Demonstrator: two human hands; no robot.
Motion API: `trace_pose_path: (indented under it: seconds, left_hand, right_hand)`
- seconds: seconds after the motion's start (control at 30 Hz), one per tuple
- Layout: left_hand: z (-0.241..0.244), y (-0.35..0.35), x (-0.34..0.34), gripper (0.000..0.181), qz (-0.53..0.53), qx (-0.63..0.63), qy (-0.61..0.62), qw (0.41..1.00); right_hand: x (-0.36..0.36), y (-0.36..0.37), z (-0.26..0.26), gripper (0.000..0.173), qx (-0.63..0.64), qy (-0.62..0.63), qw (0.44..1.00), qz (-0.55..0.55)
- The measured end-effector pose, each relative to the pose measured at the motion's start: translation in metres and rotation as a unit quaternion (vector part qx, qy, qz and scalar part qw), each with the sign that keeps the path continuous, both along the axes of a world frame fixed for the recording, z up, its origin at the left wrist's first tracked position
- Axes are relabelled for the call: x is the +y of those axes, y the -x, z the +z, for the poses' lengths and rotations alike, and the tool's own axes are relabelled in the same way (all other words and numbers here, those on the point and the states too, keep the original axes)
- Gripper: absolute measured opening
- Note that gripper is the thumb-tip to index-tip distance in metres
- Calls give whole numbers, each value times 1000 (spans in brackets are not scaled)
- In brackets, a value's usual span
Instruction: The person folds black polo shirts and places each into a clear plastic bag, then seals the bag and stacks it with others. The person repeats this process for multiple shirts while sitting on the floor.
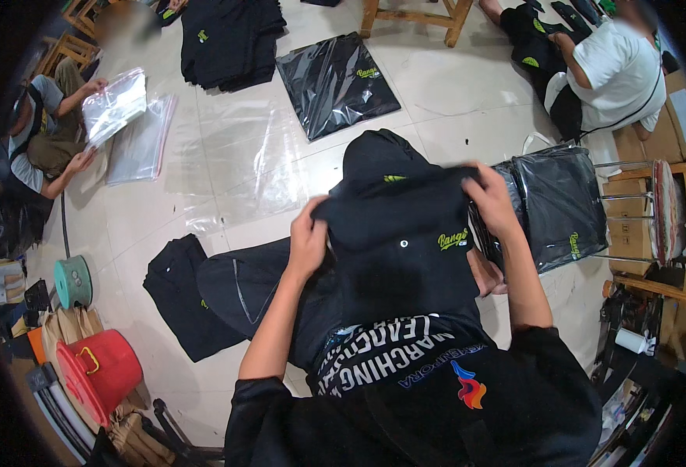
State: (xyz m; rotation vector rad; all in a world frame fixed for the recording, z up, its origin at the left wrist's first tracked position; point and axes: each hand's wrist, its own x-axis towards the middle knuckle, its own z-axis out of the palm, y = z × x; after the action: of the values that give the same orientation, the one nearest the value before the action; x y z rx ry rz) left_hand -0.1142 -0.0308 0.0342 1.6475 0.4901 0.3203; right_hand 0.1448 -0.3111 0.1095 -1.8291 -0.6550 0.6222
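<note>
A black shirt (401, 274) with a button and a green printed logo lies over my lap. My left hand (310, 242) grips its far left corner, and my right hand (491, 195) grips the far right one. The edge between them is raised and slightly blurred. Just beyond it, a dark rounded cloth shape (378, 153) with a green mark is partly covered by the shirt. On the floor to my left is a folded black collared garment (185, 303). Right of my right hand sit black garments in clear plastic bags (565, 204).
Clear plastic bags (244, 163) lie flat on the tiles, near a bagged black garment (340, 87) and a garment pile (232, 46). One person (51, 117) at left holds clear bags; another (617, 76) sits at upper right. A red bucket (109, 368) and wooden stool (416, 17) stand around.
</note>
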Motion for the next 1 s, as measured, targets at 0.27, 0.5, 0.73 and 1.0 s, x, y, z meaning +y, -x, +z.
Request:
trace_pose_path:
  seconds: [0.27, 0.5, 0.73, 1.0]
  left_hand:
    - [-27, -44, 5, 49, 127, 181, 264, 939]
    - [18, 6, -25, 59, 43, 256, 239, 936]
    - [30, 54, -63, 45, 5, 203, 153, 967]
    - [67, 77, -85, 37, 88, 169, 74, 979]
  right_hand:
    - [49, -30, -62, 38, 296, -23, 950, -96]
    - [16, 43, -38, 52, 171, 69, 968, -171]
    - [-22, 87, -41, 57, 153, 106, 966, -177]
    - [-36, 117, 30, 35, 65, 80, 977, -186]
